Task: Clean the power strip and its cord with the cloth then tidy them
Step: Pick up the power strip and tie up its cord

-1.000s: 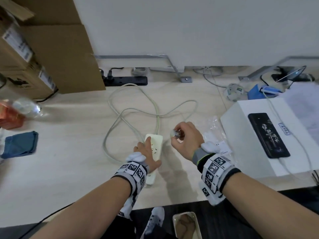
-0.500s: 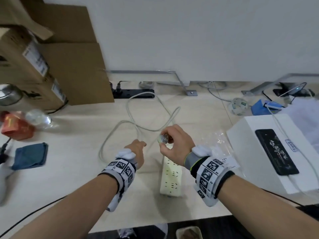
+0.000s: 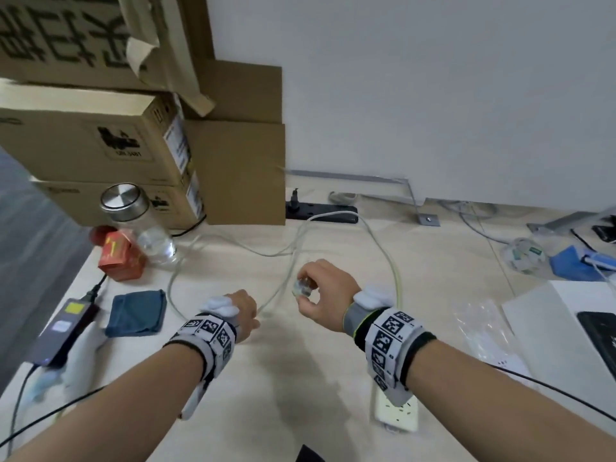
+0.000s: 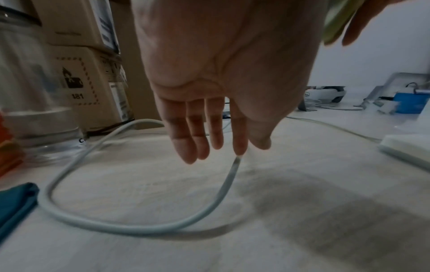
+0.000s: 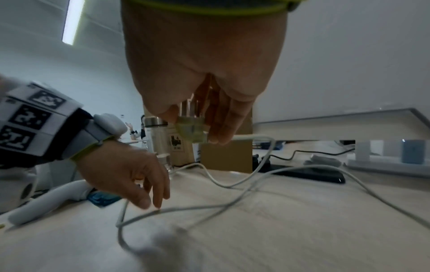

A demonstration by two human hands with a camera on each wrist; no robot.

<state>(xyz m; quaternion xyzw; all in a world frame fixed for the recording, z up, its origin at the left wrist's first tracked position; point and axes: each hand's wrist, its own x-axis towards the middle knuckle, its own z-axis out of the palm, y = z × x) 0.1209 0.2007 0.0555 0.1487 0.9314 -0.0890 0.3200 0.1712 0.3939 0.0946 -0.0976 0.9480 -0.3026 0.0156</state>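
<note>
Right hand (image 3: 328, 288) pinching the plug (image 3: 301, 288) above the desk, left hand (image 4: 223, 77) just beside it with fingers loosely straight, index fingertip touching the cord (image 4: 97, 222).

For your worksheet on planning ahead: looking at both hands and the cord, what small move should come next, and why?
Probably the left hand should close on the pale grey cord. Its straight fingers only touch the cord on the wooden desk, while the right hand already grips the translucent plug, so gathering loops seems likely.

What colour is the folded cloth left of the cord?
The cloth is dark blue, a teal shade; the head view shows it best.
</note>
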